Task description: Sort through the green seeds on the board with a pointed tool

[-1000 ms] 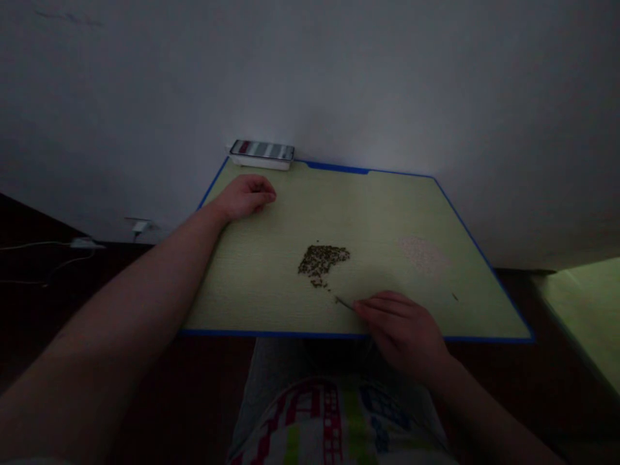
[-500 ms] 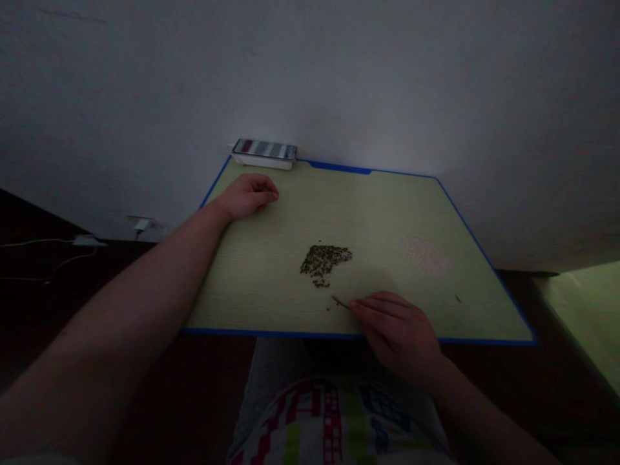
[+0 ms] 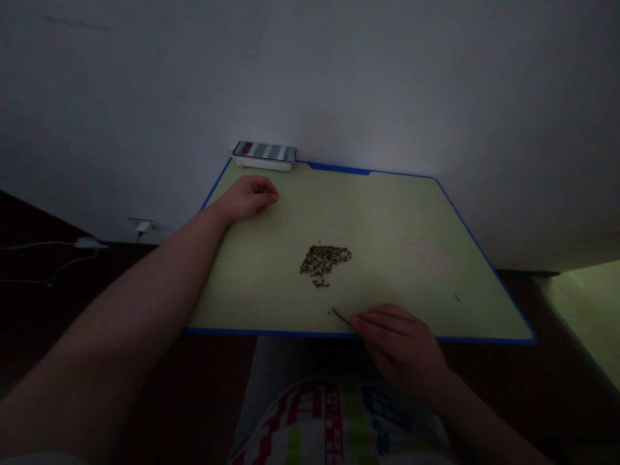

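Note:
My right hand (image 3: 400,339) is at the front edge of the pale yellow-green tabletop (image 3: 368,213), its fingers pinched on thin grey tweezers (image 3: 341,316) with a curved tip. The tip points left, beside a tiny dark bean (image 3: 329,312). Farther in lies a loose patch of small dark green beans (image 3: 322,261); one single bean sits just beyond it. My left hand (image 3: 250,196) rests at the table's left side, fingers loosely curled and no object visible in them. To the right spreads a patch of pale, rice-like grains (image 3: 426,254).
A white box with a striped dark top (image 3: 264,155) stands at the back left corner, near the wall (image 3: 358,84). A small dark sliver (image 3: 457,298) lies at the right. A blue rim (image 3: 271,334) edges the table. A plug (image 3: 144,226) and cables are at far left.
My right hand and the tweezers have moved slightly toward the front edge, the tip now close to the stray bean. One of the stray beans there no longer shows. My left hand stays put.

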A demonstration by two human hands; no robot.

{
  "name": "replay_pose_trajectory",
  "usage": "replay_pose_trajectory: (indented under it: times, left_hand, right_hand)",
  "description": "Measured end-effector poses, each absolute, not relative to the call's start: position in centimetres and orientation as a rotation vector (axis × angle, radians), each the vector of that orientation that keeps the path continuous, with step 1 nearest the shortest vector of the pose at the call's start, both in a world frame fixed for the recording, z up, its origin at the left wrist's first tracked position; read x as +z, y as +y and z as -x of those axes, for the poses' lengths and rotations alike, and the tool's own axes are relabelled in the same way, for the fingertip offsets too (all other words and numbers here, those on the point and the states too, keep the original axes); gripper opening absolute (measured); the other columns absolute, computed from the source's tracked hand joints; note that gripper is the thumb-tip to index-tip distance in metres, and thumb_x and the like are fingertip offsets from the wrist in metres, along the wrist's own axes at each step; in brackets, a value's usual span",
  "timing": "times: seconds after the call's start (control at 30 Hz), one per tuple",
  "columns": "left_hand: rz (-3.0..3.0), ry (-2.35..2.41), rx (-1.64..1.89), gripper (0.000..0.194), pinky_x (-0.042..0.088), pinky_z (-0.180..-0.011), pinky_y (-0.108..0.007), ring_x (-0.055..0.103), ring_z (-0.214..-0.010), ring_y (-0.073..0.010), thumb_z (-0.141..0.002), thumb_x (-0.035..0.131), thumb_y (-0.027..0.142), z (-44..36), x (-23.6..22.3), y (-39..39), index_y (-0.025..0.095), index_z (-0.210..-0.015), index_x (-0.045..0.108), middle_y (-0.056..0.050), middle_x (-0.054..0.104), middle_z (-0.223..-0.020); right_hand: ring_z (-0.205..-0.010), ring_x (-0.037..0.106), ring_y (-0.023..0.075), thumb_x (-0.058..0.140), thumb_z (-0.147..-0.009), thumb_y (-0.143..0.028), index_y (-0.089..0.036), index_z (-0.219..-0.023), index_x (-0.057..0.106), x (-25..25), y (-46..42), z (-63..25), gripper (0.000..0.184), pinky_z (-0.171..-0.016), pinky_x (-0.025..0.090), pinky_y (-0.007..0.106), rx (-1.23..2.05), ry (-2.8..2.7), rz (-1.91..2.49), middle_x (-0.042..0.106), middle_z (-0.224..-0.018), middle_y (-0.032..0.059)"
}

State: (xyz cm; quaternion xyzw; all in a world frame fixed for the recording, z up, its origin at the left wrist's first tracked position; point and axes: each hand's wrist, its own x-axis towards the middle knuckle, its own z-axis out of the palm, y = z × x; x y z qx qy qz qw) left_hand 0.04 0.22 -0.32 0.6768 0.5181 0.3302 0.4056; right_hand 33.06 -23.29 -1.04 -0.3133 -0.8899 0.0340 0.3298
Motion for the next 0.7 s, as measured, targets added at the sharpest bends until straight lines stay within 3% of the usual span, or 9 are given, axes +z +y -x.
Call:
replay_pose_trajectory:
  times: [0.37,0.7]
  left_hand:
    - [-1.735,1.326,0.799,0.013,0.033,-0.050,-0.024,0.045,-0.047,-0.0087,-0.072,0.067,0.027,0.1,-0.4,0.3,0.017,-0.080,0.063,0.004,0.051,-0.052]
    - [-1.746,1.305,0.821,0.014,0.033,-0.049,-0.023,0.044,-0.047,-0.0085,-0.071,0.068,0.027,0.1,-0.5,0.3,0.017,-0.079,0.064,0.004,0.051,-0.051]
  right_hand:
    - [-0.081,0.073,0.0182,0.050,-0.096,-0.008,-0.018,-0.109,0.071,-1.1,-21.3,-31.1,0.026,-0.079,0.061,0.034,0.347,-2.293,0.785,0.080,-0.092,0.0065]
    - [-0.083,0.069,0.0170,0.052,-0.094,-0.009,-0.020,-0.099,0.069,1.0,-20.3,-30.7,0.021,-0.075,0.054,0.029,0.831,-2.317,1.163,0.076,-0.091,0.0035]
